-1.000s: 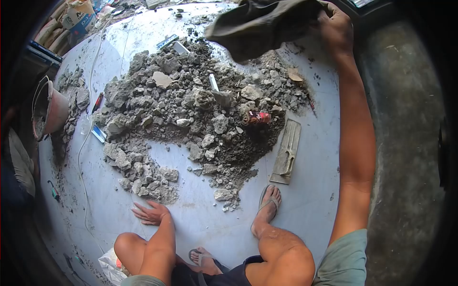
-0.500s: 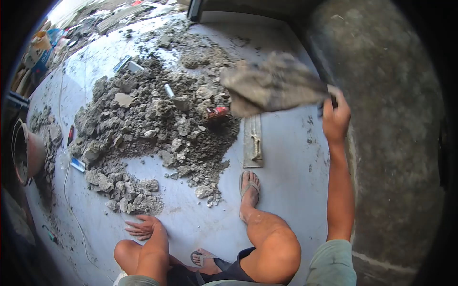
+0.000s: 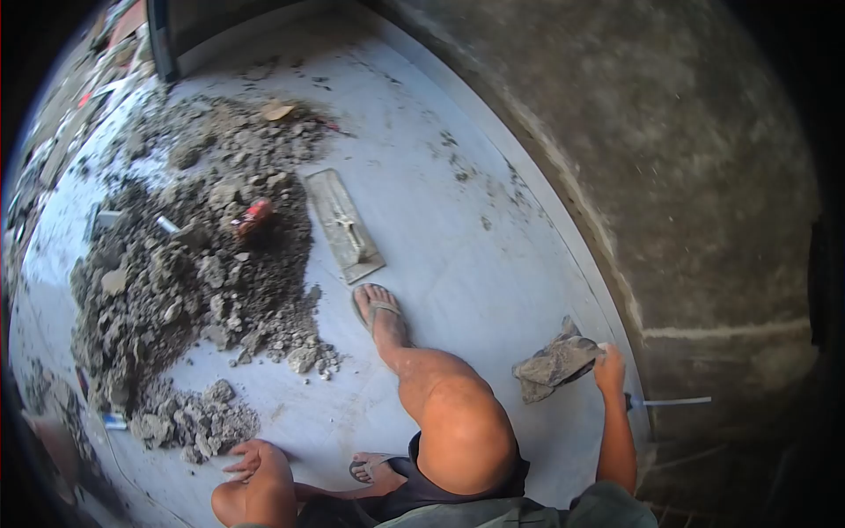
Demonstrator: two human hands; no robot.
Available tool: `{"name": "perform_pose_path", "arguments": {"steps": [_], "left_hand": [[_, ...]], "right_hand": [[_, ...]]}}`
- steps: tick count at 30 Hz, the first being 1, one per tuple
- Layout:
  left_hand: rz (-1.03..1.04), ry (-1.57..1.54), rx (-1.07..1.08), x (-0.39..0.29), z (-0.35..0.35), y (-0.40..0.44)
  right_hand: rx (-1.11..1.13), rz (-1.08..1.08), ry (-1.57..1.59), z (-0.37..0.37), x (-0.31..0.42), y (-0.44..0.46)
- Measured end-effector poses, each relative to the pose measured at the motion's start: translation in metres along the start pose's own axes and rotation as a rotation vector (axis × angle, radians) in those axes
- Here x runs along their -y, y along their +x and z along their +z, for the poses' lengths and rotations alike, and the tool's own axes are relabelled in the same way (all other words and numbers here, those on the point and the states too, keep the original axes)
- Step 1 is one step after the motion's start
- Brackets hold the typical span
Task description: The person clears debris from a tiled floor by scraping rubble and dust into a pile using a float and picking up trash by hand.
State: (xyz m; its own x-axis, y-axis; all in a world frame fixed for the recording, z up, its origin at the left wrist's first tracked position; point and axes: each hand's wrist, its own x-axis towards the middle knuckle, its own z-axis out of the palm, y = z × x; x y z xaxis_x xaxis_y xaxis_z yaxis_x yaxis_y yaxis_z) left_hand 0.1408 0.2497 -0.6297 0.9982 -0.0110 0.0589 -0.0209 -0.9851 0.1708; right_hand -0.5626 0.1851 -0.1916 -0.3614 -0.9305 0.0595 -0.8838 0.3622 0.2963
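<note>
Building site: rubble heap (image 3: pixel 202 282) on pale floor (image 3: pixel 458 229), toward left edge; plastering float (image 3: pixel 334 216) beside it, debris (image 3: pixel 60 145) beyond.

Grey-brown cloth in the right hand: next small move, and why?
Probably lower the grey-brown cloth onto the pale floor and release: the right hand grips just one end, and the rubble heap lies well to the left.

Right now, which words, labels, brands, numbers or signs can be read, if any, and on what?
None can be read.
Red item on the rubble: too blurred to read any print.
Blue-and-white item beside the rubble: too small and blurred.
Cloth in the right hand: no lettering visible.
</note>
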Motion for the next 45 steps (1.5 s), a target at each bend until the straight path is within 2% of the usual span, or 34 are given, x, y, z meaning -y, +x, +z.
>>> {"name": "perform_pose_path", "arguments": {"steps": [2,4,6,7,9,10,12,14,15,16,17,19,20,23,26,28,29,30,31,33,34,35,36,39,41,43,45], "left_hand": [[0.016,-0.003,0.010,0.004,0.004,0.002],[0.000,0.012,-0.015,0.009,0.008,0.003],[-0.020,0.034,-0.059,0.007,0.008,0.001],[-0.034,0.041,-0.080,0.007,0.008,0.000],[-0.066,0.054,-0.124,0.009,0.006,-0.001],[-0.081,0.059,-0.146,0.011,0.005,-0.001],[-0.097,0.061,-0.177,0.014,0.005,-0.006],[-0.068,0.048,-0.171,0.013,0.006,-0.009],[-0.034,0.038,-0.155,0.010,0.008,-0.011],[0.005,0.028,-0.135,0.010,0.008,-0.011],[0.038,0.013,-0.115,0.004,0.011,-0.014],[0.107,-0.016,-0.089,-0.005,0.015,-0.015],[0.145,-0.023,-0.081,-0.008,0.016,-0.014],[0.172,-0.061,-0.076,-0.017,0.022,-0.020],[0.158,-0.081,-0.090,-0.024,0.024,-0.026],[0.138,-0.087,-0.112,-0.025,0.027,-0.030],[0.128,-0.077,-0.127,-0.024,0.025,-0.031],[0.124,-0.065,-0.143,-0.022,0.026,-0.032],[0.126,-0.050,-0.159,-0.020,0.025,-0.031],[0.136,-0.042,-0.187,-0.026,0.018,-0.031],[0.132,-0.049,-0.199,-0.029,0.017,-0.033],[0.130,-0.056,-0.212,-0.031,0.015,-0.032],[0.131,-0.059,-0.224,-0.032,0.014,-0.031],[0.134,-0.061,-0.269,-0.031,0.008,-0.026],[0.141,-0.067,-0.312,-0.034,0.003,-0.017],[0.137,-0.083,-0.348,-0.039,-0.002,-0.009],[0.139,-0.098,-0.376,-0.045,-0.002,-0.004]], "right_hand": [[0.101,0.140,-0.055,0.024,-0.004,-0.009],[0.131,0.024,-0.033,0.050,0.029,0.004],[0.090,-0.118,0.197,0.103,0.080,0.038],[0.292,-0.066,0.349,0.112,0.129,0.065],[0.244,-0.250,0.566,0.116,0.240,0.109],[0.177,-0.407,0.692,0.132,0.287,0.130],[0.201,-0.454,0.836,0.162,0.383,0.168],[0.064,-0.455,0.878,0.206,0.472,0.193],[0.468,-0.245,0.947,0.169,0.504,0.200],[0.518,-0.322,0.825,0.185,0.532,0.208],[0.644,-0.283,0.808,0.197,0.550,0.211],[0.454,-0.236,0.816,0.229,0.574,0.208],[0.073,-0.200,0.813,0.219,0.563,0.195],[0.132,-0.394,0.967,0.185,0.474,0.208],[-0.010,-0.322,0.764,0.192,0.365,0.205],[-0.100,-0.141,0.786,0.248,0.291,0.188],[-0.173,-0.041,0.584,0.257,0.255,0.172],[-0.042,0.151,0.558,0.278,0.221,0.154],[-0.093,0.280,0.412,0.299,0.190,0.136],[-0.023,0.635,0.442,0.320,0.135,0.099],[-0.028,0.779,0.472,0.336,0.109,0.087],[-0.154,0.855,0.365,0.357,0.088,0.076],[-0.086,0.938,0.357,0.354,0.072,0.073],[-0.088,1.043,0.321,0.391,0.032,0.084],[-0.193,1.007,0.316,0.414,0.024,0.114],[-0.180,0.958,0.460,0.402,0.038,0.160],[-0.259,0.826,0.524,0.393,0.069,0.205]]}}
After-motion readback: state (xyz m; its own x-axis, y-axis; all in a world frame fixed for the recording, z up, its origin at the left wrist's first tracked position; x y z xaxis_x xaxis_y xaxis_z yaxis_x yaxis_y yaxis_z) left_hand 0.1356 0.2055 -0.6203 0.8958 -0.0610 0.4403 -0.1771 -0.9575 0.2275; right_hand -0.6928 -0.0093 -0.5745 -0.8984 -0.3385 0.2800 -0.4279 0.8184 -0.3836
